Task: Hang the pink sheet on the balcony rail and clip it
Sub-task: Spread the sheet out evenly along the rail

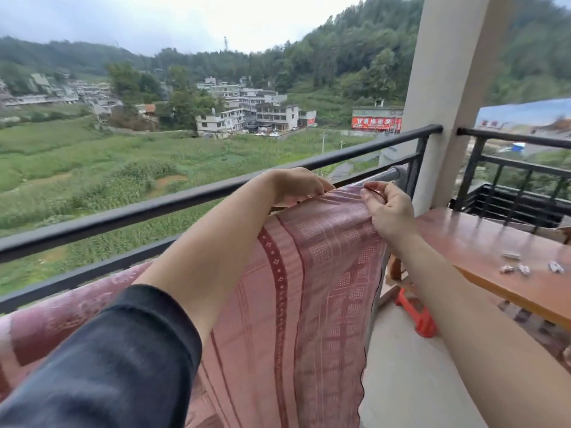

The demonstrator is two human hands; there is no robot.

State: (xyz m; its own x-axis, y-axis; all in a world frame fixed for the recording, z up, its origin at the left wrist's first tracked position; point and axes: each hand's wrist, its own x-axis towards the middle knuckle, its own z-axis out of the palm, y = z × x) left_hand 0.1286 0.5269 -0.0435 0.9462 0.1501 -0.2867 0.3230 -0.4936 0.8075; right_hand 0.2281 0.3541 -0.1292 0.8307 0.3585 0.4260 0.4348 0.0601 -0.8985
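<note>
The pink patterned sheet is draped over a silver inner rail and hangs down toward the balcony floor. My left hand pinches the sheet's top fold where it lies on that rail. Just to its right, my right hand is curled at the sheet's upper right corner and holds a small thin thing, apparently a clip, between thumb and fingers. The black balcony rail runs behind both hands.
Several metal clips lie on a wooden table at the right. A red stool stands on the floor beneath it. A white pillar rises at the rail's right end, with more black railing beyond.
</note>
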